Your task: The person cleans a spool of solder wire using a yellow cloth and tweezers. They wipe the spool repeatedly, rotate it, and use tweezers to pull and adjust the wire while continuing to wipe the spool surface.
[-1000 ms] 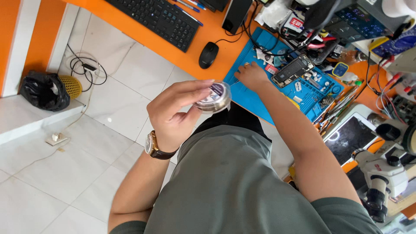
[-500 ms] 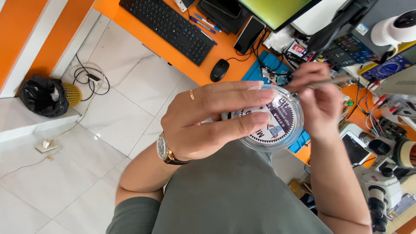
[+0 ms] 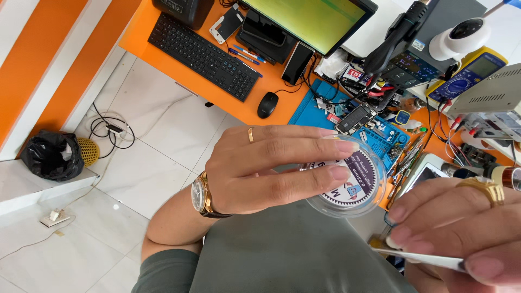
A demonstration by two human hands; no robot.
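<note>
Left hand fingers closed around round clear case, held up over lap near orange desk. Right hand pinched shut on thin tweezers, just below case. Blue mat behind.

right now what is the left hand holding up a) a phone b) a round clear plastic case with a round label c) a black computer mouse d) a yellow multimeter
b, the left hand grips a round clear plastic case with a round label, held above the lap, while the black mouse lies on the orange desk and the yellow multimeter sits further back on the bench.
</note>
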